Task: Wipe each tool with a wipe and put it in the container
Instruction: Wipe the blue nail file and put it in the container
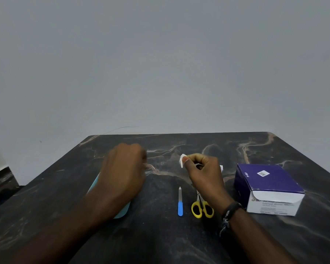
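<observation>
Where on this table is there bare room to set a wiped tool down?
Free: the table in front of the nail file and scissors, and the far strip behind both hands. Crowded: the middle, where file and scissors lie close together, the box right and the teal container left.

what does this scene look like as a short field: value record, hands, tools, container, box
left hand: over the teal container, blurred, grip unclear
right hand: fingers pinch a white wipe
tools on table: blue-handled nail file, yellow-handled scissors, side by side
container contents: hidden by the hand
box: purple and white, right of the scissors
table: dark marbled top
</observation>
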